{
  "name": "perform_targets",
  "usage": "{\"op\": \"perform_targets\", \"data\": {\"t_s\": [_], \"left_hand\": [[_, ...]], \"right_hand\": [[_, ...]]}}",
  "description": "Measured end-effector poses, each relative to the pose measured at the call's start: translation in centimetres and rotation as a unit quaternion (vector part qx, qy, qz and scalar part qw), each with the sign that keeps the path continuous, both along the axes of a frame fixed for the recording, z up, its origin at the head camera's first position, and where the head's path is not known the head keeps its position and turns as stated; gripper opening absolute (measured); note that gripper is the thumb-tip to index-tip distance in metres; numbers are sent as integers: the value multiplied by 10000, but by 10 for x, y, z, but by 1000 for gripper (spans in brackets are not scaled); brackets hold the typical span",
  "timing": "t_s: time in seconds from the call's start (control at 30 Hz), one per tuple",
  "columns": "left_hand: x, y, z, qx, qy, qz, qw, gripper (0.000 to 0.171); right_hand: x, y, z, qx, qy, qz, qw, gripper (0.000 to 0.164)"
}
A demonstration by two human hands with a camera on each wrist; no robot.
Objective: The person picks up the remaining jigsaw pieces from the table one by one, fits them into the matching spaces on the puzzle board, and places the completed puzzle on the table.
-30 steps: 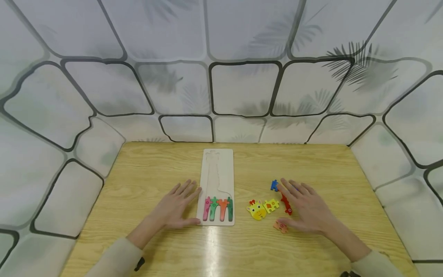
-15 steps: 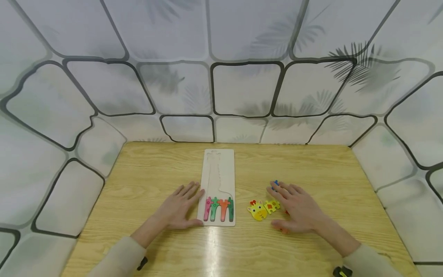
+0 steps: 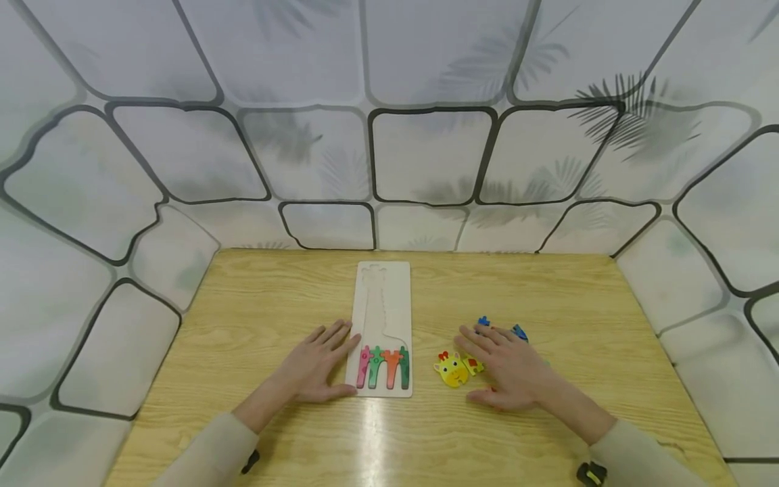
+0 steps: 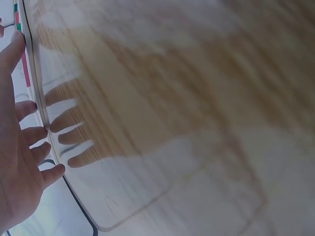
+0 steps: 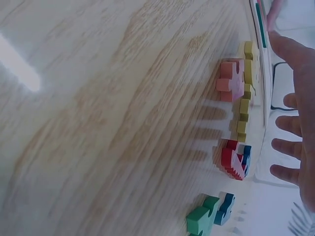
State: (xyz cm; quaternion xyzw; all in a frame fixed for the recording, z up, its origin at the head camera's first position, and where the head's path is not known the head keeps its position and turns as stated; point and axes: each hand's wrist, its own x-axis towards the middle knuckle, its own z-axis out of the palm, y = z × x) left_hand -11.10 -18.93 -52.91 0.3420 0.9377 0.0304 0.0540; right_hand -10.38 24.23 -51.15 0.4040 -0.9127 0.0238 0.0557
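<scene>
A pale puzzle board (image 3: 398, 297) with a giraffe-shaped recess lies on the table; pink (image 3: 362, 370), green (image 3: 374, 373), orange (image 3: 392, 373) and dark green (image 3: 404, 373) leg pieces fill its near end. My left hand (image 3: 313, 368) is at the board's left edge, fingers spread and straight. Over the loose pieces hovers my right hand (image 3: 511, 372), palm down, holding nothing. By its fingertips lie the yellow giraffe head piece (image 3: 452, 371) and a yellow piece with red patches (image 3: 473, 366). In the right wrist view, orange (image 5: 225, 88), red (image 5: 227, 160) and green (image 5: 198, 220) pieces show beneath it.
Two blue pieces, one at the back (image 3: 483, 320) and one farther right (image 3: 520, 332), show beyond the right fingers. The wooden table (image 3: 292, 284) meets a patterned wall (image 3: 426, 155) behind and at both sides.
My right hand has moved left over the loose pieces, covering part of the yellow patched piece and uncovering a blue one at right. The left hand has hardly moved.
</scene>
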Motion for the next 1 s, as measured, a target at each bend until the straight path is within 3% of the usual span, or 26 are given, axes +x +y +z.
{"op": "perform_targets", "data": {"t_s": [0.73,1.0], "left_hand": [[3,3,2,42,-193,55,9998,101],[4,2,1,31,-157,66,9999,101]], "right_hand": [[-15,-12,-5,361,-331,491,9976,92],[-21,-16,0,675,-733,559,9935,87]]}}
